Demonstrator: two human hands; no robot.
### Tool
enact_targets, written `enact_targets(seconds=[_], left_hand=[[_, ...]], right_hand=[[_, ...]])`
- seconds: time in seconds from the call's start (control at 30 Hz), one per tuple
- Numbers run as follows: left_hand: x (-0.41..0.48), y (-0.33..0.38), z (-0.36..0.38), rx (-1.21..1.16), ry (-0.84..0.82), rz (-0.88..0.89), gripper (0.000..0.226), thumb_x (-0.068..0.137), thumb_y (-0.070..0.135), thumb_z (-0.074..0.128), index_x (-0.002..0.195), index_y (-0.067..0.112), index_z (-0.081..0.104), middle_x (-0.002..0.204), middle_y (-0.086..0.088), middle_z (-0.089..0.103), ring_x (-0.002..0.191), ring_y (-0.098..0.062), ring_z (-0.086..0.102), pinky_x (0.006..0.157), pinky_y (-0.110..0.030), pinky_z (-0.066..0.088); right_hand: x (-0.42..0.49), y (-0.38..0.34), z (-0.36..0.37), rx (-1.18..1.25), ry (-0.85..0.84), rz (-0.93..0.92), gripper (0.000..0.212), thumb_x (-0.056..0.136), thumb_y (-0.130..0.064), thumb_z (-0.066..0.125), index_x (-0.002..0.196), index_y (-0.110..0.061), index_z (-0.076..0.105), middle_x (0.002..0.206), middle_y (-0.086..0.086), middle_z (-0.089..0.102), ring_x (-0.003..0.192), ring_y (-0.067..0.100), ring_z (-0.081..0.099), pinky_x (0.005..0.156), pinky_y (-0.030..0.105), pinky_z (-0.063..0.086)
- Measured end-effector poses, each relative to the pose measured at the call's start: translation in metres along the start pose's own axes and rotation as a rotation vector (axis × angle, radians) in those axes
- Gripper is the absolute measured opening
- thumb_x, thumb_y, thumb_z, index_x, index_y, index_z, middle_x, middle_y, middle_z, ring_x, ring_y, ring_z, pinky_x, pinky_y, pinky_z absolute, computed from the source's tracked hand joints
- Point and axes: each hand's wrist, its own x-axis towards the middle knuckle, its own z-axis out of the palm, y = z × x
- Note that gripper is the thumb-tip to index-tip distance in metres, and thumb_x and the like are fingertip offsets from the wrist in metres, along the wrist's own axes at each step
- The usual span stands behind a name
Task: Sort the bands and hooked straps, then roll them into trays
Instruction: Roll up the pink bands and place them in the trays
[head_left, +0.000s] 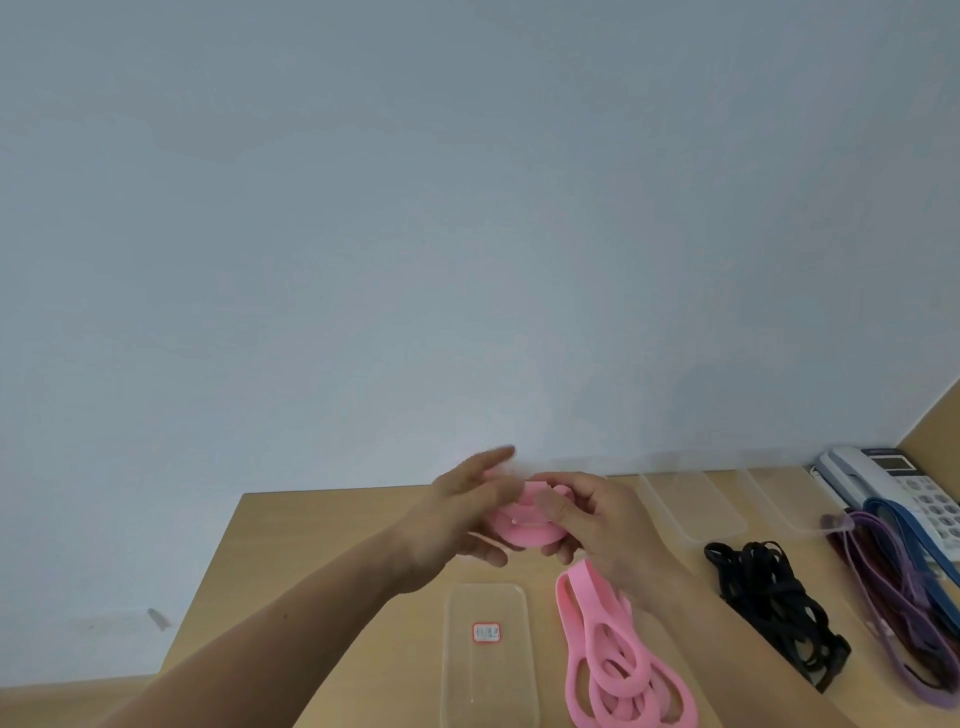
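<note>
Three clear trays (467, 675) (696, 509) (779, 499) out there, and one pink roll (514, 530). One black strap heap (774, 597), one telephone (914, 493) too.

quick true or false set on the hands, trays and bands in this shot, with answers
1. The right hand grips a rolled pink band. True.
2. The labelled tray already holds a roll. False: no roll lies in it.
3. Loose pink bands lie to the right of the labelled tray. True.
4. The black straps sit inside a tray. False: they lie in a heap directly on the table.
5. A telephone stands at the table's far right. True.
</note>
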Motion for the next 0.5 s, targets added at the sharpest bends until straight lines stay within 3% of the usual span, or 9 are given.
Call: enact_targets(seconds=[0.13, 0.33, 0.5], left_hand=[[0.002, 0.004, 0.003, 0.047, -0.142, 0.009, 0.032, 0.095, 0.041, 0.059, 0.115, 0.019, 0.071, 0.100, -0.017, 0.072, 0.083, -0.024, 0.066, 0.070, -0.032, 0.053], [0.003, -0.003, -0.004, -0.091, -0.009, 0.001, 0.027, 0.094, 0.029, 0.060, 0.104, 0.010, 0.076, 0.095, -0.024, 0.072, 0.081, -0.028, 0.069, 0.064, -0.031, 0.056], [0.004, -0.006, -0.003, -0.140, 0.070, -0.020, 0.024, 0.095, 0.024, 0.062, 0.095, 0.004, 0.076, 0.089, -0.024, 0.072, 0.074, -0.027, 0.069, 0.060, -0.030, 0.056]], right_hand=[[-0.001, -0.001, 0.005, -0.024, -0.069, -0.020, 0.021, 0.085, -0.040, 0.070, 0.103, -0.031, 0.077, 0.084, 0.014, 0.074, 0.061, 0.027, 0.063, 0.054, 0.031, 0.052], [-0.004, -0.002, -0.003, 0.186, -0.158, 0.026, 0.024, 0.092, -0.026, 0.058, 0.111, -0.027, 0.073, 0.096, 0.013, 0.073, 0.078, 0.028, 0.070, 0.065, 0.032, 0.055], [-0.001, 0.004, -0.001, 0.117, -0.034, -0.017, 0.016, 0.090, -0.013, 0.066, 0.103, -0.018, 0.073, 0.085, 0.014, 0.074, 0.074, 0.030, 0.071, 0.061, 0.029, 0.055]])
